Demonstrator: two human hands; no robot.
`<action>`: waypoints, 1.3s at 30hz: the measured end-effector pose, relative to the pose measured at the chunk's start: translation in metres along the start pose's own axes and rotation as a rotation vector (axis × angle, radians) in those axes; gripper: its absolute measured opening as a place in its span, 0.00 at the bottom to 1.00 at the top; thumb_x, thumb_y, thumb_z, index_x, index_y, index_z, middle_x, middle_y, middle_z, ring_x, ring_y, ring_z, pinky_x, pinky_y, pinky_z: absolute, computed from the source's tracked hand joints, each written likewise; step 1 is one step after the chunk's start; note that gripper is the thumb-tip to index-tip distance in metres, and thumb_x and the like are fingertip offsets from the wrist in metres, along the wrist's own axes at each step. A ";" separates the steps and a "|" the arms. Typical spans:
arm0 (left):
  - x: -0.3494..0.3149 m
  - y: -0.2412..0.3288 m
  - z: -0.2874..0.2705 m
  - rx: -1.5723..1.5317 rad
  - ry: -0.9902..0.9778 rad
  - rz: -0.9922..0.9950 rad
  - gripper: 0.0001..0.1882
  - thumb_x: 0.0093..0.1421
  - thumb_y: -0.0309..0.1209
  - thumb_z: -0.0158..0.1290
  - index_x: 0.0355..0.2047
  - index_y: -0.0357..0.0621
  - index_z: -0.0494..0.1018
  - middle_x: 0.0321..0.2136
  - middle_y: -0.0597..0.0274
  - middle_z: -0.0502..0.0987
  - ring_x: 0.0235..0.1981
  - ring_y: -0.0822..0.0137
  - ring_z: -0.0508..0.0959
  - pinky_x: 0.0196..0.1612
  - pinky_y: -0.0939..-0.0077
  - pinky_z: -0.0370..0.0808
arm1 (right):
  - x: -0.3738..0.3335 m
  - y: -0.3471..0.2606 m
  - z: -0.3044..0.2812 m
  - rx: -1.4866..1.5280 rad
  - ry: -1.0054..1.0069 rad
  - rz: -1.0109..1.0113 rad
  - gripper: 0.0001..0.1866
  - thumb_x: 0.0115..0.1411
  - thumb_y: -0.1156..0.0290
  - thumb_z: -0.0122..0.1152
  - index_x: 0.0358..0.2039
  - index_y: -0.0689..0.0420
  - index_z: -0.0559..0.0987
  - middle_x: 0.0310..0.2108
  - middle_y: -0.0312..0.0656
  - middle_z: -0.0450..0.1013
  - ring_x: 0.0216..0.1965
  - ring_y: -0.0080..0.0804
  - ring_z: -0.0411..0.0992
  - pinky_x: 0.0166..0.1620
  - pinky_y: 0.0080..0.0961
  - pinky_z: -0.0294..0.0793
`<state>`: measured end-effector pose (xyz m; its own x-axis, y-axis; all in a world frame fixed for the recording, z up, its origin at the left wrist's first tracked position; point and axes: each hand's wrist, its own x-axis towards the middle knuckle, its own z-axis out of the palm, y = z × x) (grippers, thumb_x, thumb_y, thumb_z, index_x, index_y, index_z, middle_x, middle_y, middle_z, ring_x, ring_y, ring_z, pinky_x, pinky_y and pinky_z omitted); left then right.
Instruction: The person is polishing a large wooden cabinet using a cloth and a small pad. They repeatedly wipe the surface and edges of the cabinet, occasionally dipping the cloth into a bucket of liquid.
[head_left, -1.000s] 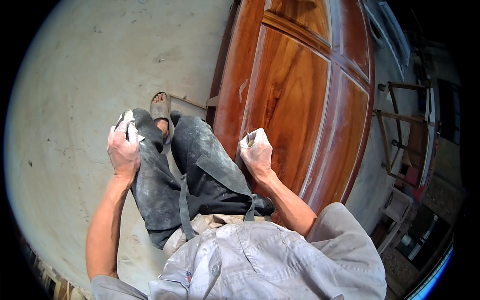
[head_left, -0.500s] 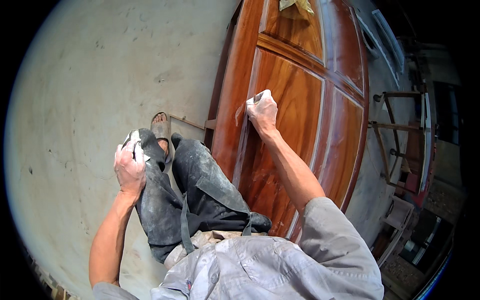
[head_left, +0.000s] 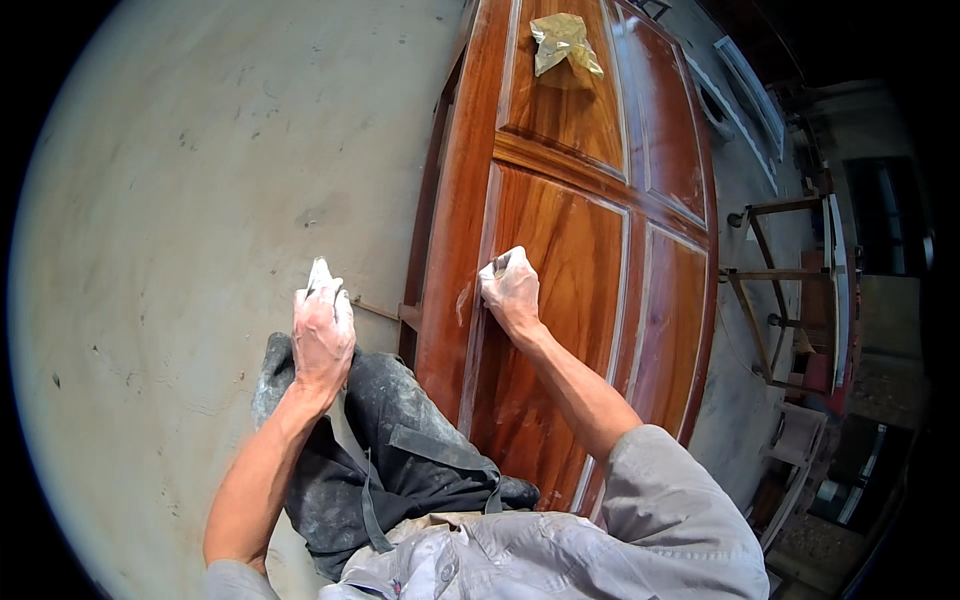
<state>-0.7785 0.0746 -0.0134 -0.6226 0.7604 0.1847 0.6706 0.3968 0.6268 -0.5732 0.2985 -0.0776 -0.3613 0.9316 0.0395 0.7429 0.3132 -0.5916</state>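
Observation:
A glossy reddish-brown panelled wooden door point(head_left: 560, 270) lies raised off the floor on my right, with whitish residue along its mouldings. My right hand point(head_left: 512, 290), coated in white powder, is closed at the left moulding of the nearer panel. A small edge of something shows between its fingers, too little to name. My left hand point(head_left: 325, 335), also whitened, hangs over the floor to the left of the door, above my knee. Its fingers are drawn together round something pale, whose kind I cannot make out.
A crumpled yellowish translucent plastic bag point(head_left: 562, 45) rests on the far panel. Under the door's left side is a wooden support point(head_left: 410, 317). Beyond the door's right edge stand a wooden frame rack point(head_left: 775, 275) and long pale strips point(head_left: 750, 95). Concrete floor point(head_left: 200, 200) stretches out on the left.
My left hand has moved right and forward from beside my knee. The view has shifted, bringing more of the plastic bag into sight. My right hand stays closed at the panel's left moulding.

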 end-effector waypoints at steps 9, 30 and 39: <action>0.081 0.092 0.178 -0.021 -0.038 -0.465 0.27 0.77 0.46 0.43 0.46 0.28 0.76 0.47 0.37 0.82 0.50 0.38 0.77 0.53 0.45 0.77 | 0.113 -0.007 0.010 0.042 0.030 -0.023 0.11 0.62 0.71 0.65 0.33 0.65 0.74 0.23 0.50 0.79 0.22 0.38 0.81 0.25 0.34 0.82; 0.093 0.095 0.196 0.216 -0.015 -0.479 0.27 0.77 0.46 0.43 0.49 0.29 0.74 0.61 0.41 0.76 0.53 0.39 0.78 0.46 0.43 0.82 | 0.236 0.162 -0.164 -0.098 -0.380 -0.488 0.05 0.65 0.77 0.63 0.42 0.59 0.79 0.40 0.48 0.78 0.45 0.50 0.76 0.49 0.40 0.78; 0.093 0.097 0.191 0.175 -0.057 -0.528 0.29 0.78 0.46 0.41 0.61 0.30 0.70 0.59 0.41 0.77 0.55 0.40 0.76 0.51 0.42 0.78 | 0.236 0.188 -0.163 -0.229 -0.367 -0.579 0.07 0.65 0.79 0.60 0.43 0.55 0.79 0.41 0.46 0.76 0.48 0.52 0.72 0.54 0.44 0.75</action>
<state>-0.6942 0.2823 -0.0800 -0.8725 0.4601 -0.1641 0.3339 0.8069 0.4873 -0.4274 0.6075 -0.0480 -0.8689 0.4949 -0.0017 0.4599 0.8061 -0.3725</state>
